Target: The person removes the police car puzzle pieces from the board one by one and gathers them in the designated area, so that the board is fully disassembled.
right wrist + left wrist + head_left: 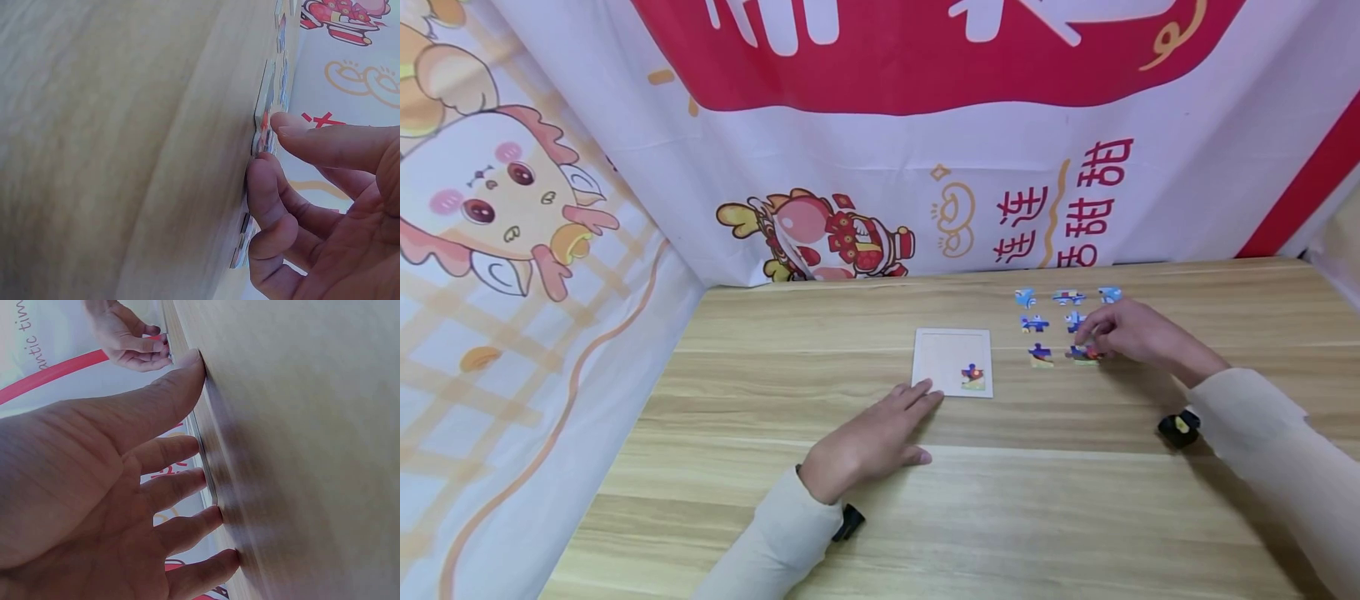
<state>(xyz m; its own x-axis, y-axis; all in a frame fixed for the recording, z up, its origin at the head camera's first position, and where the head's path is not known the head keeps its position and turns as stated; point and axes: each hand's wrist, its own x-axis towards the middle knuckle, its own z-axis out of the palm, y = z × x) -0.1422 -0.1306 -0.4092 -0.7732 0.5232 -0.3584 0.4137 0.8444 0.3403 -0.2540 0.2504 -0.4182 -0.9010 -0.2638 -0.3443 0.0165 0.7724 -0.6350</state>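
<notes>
A square wooden puzzle tray [938, 357] lies mid-table with one jigsaw piece [972, 377] in its lower right corner. My left hand [876, 437] rests palm down, its extended fingertips at the tray's lower left corner; the thumb [181, 381] is spread apart on the table side. To the right, my right hand [1131, 333] has curled fingers and pinches a jigsaw piece [1084, 354] between thumb and index finger. This piece [262, 131] is at table level, partly covered by the fingers. Another piece [1041, 356] lies just left of it.
More loose blue pieces lie in rows behind: one piece [1034, 323] at mid-left, another [1068, 297] at the back. A printed cloth [865, 167] hangs along the table's back edge, and another cloth [550, 350] along the left. Both wrists carry small black cameras.
</notes>
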